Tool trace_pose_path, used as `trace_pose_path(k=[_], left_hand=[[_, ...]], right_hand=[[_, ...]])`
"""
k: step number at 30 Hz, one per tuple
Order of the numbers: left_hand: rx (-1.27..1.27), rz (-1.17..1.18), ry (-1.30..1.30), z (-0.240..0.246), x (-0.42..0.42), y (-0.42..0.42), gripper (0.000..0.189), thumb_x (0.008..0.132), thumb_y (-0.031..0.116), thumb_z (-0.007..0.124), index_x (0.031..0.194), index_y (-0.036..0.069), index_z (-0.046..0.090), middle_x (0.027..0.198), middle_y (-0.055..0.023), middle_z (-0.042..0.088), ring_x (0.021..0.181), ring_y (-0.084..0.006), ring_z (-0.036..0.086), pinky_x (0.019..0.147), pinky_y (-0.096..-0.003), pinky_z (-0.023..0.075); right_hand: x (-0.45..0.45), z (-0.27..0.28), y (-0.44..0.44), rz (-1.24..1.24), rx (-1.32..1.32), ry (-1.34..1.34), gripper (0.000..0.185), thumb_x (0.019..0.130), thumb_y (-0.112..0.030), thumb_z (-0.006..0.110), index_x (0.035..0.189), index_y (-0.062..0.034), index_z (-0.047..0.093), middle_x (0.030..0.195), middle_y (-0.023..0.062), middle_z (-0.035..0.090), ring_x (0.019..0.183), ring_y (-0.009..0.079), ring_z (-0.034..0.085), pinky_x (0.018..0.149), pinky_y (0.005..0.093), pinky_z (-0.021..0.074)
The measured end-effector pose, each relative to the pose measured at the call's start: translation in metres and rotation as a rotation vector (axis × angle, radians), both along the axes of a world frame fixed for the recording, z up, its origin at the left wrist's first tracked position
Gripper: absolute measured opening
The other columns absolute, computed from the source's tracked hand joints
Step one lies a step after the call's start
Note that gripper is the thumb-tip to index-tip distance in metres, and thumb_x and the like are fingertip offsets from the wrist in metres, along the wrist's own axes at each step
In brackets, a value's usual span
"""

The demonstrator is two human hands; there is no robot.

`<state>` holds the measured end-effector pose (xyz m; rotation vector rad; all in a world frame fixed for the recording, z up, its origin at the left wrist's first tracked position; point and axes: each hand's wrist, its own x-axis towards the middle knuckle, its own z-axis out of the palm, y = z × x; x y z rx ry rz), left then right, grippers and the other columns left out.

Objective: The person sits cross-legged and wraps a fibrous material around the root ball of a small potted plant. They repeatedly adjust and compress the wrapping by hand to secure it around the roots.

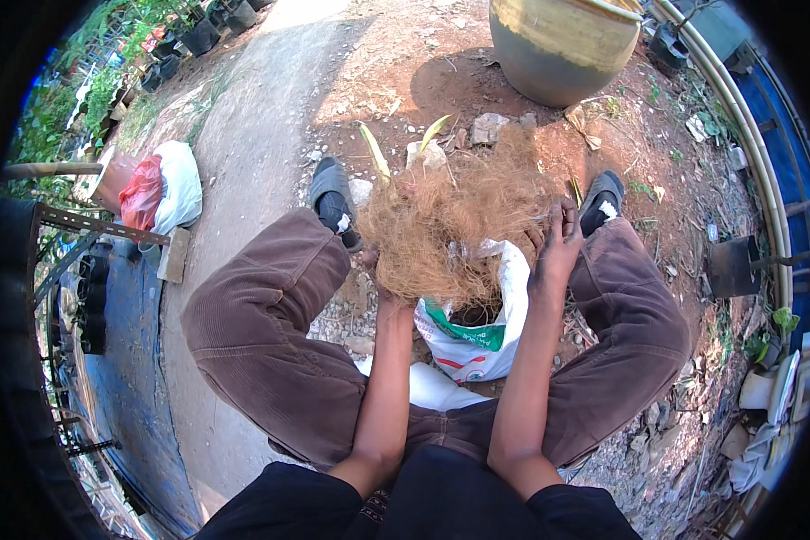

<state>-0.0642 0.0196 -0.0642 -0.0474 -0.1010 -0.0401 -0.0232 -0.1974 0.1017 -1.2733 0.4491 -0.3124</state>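
Observation:
A large loose mass of brown coconut-husk fibre lies between my knees, over the rear of an open white plastic sack with a green band. Dark material shows inside the sack's mouth. My left hand is at the near left side of the fibre, its fingers mostly hidden by it. My right hand is at the fibre's right edge, above the sack's right rim, fingers bent and raised; whether strands are pinched in it is unclear. Yellow-green leaves stick up behind the fibre.
A big glazed pot stands beyond the fibre at the upper right. Stones lie behind the fibre. At left are a white bag, a red plastic bag and a concrete path. Potted plants line the upper left; bamboo poles run along the right.

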Motion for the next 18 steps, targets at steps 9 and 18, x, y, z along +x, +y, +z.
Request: trace_pose_path(k=[9,18], left_hand=[[0.226,0.056,0.297,0.038,-0.002,-0.015,0.078,0.086,0.066,0.058,0.137,0.006,0.051,0.127,-0.0142,0.062,0.108,-0.0343,0.063,0.091,-0.0489,0.0553],[0.308,0.075,0.272,0.033,0.002,-0.024,0.067,0.091,0.055,0.055,0.137,0.006,0.052,0.128,-0.0152,0.061,0.11,-0.0321,0.062,0.094,-0.0478,0.0539]], right_hand=[[-0.026,0.022,0.047,0.455,-0.669,-0.071,0.044,0.084,-0.024,0.077,0.116,0.0027,0.065,0.103,0.0158,0.07,0.089,0.0223,0.066,0.078,0.0324,0.0533],[-0.024,0.025,0.058,0.389,-0.705,-0.245,0.025,0.086,-0.015,0.074,0.1,0.0055,0.071,0.084,0.0107,0.069,0.08,0.0157,0.062,0.077,0.0309,0.0485]])
